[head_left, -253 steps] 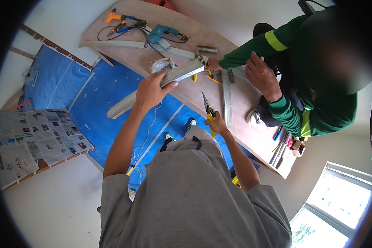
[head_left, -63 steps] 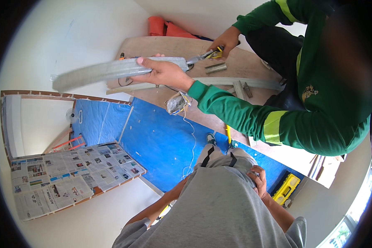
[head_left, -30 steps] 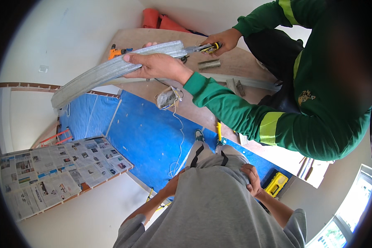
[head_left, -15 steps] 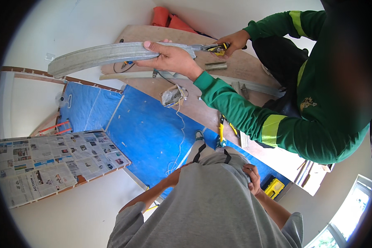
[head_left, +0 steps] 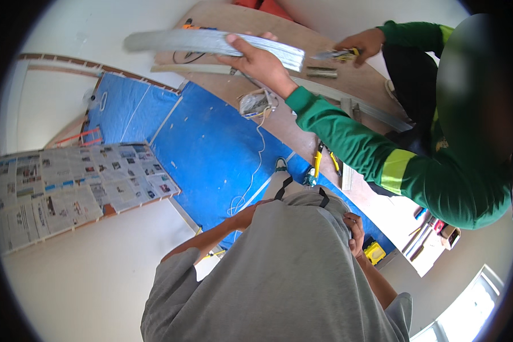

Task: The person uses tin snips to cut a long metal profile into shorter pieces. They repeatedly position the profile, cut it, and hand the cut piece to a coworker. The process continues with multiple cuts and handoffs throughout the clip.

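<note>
My left forearm (head_left: 219, 231) goes in front of my grey shirt's waist, and its hand is hidden by the shirt. My right hand (head_left: 354, 232) rests at my right hip with its fingers curled against the shirt (head_left: 285, 262); anything inside them is hidden. Across from me, a co-worker in a green sleeve holds a long grey metal channel (head_left: 199, 43), blurred by motion, in one hand (head_left: 262, 62). That person's other hand (head_left: 366, 45) grips yellow-and-black snips (head_left: 345, 55), apart from the channel's end. Neither of my hands touches these.
Brown board (head_left: 222, 20) carries metal offcuts (head_left: 322, 72), a long metal track (head_left: 376, 111) and yellow-handled cutters (head_left: 318, 157). A plastic-lined box (head_left: 255, 104) sits at its edge by a white cord (head_left: 261, 148). Blue sheeting (head_left: 205, 137) covers the floor; a newspaper-covered panel (head_left: 80, 182) stands left.
The co-worker's metal channel has come away from the snips and swung. The snips hand has drawn back to the right. The whole view has shifted somewhat; my hands keep their places.
</note>
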Available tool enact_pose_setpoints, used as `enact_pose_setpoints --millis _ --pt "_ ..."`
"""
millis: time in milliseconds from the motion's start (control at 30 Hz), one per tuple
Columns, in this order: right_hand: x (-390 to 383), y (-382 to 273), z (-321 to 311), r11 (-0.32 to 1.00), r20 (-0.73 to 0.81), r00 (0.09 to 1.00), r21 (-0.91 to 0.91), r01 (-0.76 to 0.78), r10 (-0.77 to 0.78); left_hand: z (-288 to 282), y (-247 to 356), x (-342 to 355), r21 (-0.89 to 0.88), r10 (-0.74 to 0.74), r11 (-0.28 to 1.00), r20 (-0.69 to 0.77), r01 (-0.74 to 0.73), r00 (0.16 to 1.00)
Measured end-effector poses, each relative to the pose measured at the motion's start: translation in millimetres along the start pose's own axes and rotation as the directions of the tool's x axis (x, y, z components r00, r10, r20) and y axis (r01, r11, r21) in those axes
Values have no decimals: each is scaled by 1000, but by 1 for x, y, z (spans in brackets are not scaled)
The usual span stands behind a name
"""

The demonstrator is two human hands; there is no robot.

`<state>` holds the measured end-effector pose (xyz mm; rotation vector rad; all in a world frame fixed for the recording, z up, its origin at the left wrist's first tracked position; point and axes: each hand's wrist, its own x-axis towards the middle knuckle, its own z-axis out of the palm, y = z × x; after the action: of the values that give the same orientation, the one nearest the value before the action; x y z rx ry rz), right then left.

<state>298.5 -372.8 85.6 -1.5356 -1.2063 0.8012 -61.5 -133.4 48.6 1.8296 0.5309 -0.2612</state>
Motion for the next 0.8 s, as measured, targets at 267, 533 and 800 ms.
enact_pose_setpoints --millis 267,533,800 --pt "0 -3 9 1000 19 1000 -12 26 -25 5 -16 -6 261 74 961 65 -89 995" --pt "-29 -19 32 998 -22 1000 -63 -1 0 16 -56 -33 198 92 974 97 -110 991" --pt "-106 -32 64 967 -29 991 -217 -134 131 18 -42 -71 179 145 967 194 -180 970"
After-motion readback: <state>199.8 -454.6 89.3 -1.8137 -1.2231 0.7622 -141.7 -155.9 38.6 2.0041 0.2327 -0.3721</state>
